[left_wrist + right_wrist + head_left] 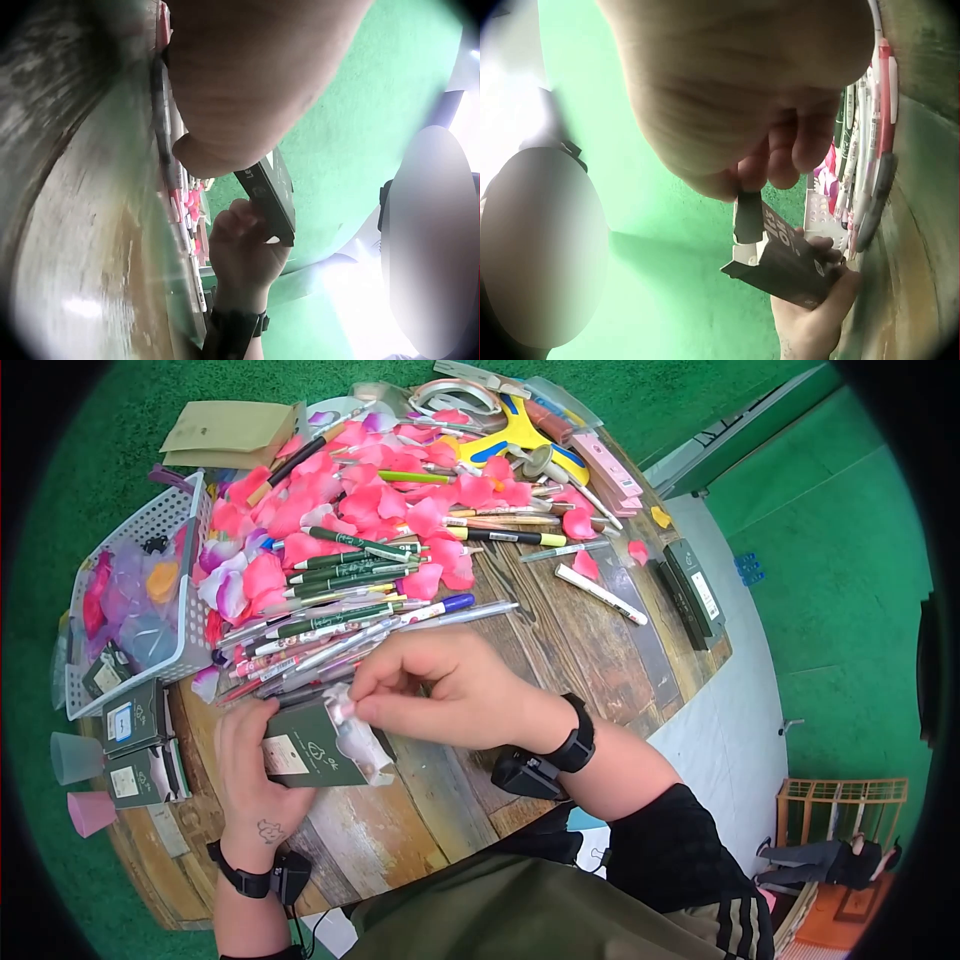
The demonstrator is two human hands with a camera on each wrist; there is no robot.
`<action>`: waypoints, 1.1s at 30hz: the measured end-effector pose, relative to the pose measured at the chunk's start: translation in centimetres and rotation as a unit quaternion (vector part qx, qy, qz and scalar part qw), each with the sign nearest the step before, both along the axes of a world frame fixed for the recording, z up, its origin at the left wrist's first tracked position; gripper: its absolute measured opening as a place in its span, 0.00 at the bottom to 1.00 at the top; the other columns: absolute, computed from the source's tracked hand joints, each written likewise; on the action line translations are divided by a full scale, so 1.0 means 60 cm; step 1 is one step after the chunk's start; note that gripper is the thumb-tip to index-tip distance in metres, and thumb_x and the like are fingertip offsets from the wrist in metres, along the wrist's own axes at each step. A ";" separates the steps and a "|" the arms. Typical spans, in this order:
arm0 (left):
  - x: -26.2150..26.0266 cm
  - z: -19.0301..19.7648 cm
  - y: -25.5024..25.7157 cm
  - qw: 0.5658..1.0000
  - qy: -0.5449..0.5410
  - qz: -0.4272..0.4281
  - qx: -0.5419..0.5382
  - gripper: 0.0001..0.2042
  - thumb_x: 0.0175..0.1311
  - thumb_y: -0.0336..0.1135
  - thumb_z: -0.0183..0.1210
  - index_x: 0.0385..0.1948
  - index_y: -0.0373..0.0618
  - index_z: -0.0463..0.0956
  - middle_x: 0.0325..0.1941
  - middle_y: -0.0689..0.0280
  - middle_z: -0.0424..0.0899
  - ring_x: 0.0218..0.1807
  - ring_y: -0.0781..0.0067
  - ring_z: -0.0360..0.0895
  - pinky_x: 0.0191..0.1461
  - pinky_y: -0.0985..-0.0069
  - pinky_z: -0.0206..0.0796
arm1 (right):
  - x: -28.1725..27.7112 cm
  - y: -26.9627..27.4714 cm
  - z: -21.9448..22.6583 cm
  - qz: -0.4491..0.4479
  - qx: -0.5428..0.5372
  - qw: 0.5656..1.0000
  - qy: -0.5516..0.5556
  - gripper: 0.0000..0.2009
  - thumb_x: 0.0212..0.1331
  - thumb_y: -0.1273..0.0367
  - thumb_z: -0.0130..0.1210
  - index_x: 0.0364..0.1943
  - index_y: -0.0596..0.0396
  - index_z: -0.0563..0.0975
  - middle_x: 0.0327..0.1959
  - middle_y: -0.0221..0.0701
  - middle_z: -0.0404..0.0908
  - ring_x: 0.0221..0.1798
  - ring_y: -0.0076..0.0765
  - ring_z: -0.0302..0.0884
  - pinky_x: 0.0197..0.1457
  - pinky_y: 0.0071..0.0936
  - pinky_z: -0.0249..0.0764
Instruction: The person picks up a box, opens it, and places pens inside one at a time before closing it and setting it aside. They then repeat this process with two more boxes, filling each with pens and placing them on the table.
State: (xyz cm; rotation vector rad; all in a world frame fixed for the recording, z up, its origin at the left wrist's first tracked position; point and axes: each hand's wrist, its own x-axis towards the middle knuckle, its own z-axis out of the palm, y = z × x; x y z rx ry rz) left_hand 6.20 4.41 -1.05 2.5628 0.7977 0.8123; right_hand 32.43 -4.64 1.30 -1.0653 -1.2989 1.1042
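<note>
A dark green cardboard box (325, 765) with white lettering is held low over the near part of the table. My left hand (245, 770) grips it from the left, thumb along the near side and fingers round the far side. At the box's right end, my right hand (450, 685) pinches the end flap (748, 219) between thumb and forefinger. That end stands partly open in the right wrist view, and a pale patterned surface shows there from the head. Just beyond the hands lie many pens (350, 575), some dark green.
Pink petals (385, 505) cover the far table, with yellow-handled scissors (520, 435) behind. A white basket (190, 625) stands left, beside more green boxes (135, 725). A white marker (600, 595) and another dark box (690, 595) lie right. One person (830, 860) is in the background.
</note>
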 end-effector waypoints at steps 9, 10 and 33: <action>-0.001 -0.003 0.007 0.998 -0.021 -0.042 0.028 0.34 0.44 0.36 0.80 0.57 0.42 0.76 0.54 0.51 0.80 0.54 0.43 0.78 0.59 0.54 0.71 | -0.016 -0.002 -0.008 -0.024 -0.042 0.999 0.022 0.09 0.63 0.71 0.70 0.44 0.52 0.81 0.32 0.17 0.77 0.33 0.11 0.72 0.36 0.16 0.71; -0.003 -0.010 0.009 0.998 -0.043 -0.046 0.021 0.35 0.44 0.35 0.80 0.58 0.42 0.75 0.54 0.51 0.80 0.54 0.43 0.78 0.59 0.54 0.71 | -0.018 -0.002 -0.012 -0.026 -0.025 0.997 0.074 0.09 0.65 0.72 0.69 0.45 0.52 0.81 0.34 0.17 0.78 0.35 0.10 0.73 0.38 0.15 0.72; -0.009 -0.016 0.010 0.995 -0.051 -0.062 -0.064 0.36 0.51 0.30 0.78 0.63 0.43 0.68 0.56 0.55 0.78 0.54 0.55 0.79 0.61 0.62 0.72 | -0.010 -0.005 0.004 0.084 0.020 0.996 0.009 0.56 0.37 0.64 0.85 0.79 0.43 0.66 0.62 0.30 0.78 0.43 0.25 0.78 0.47 0.25 0.77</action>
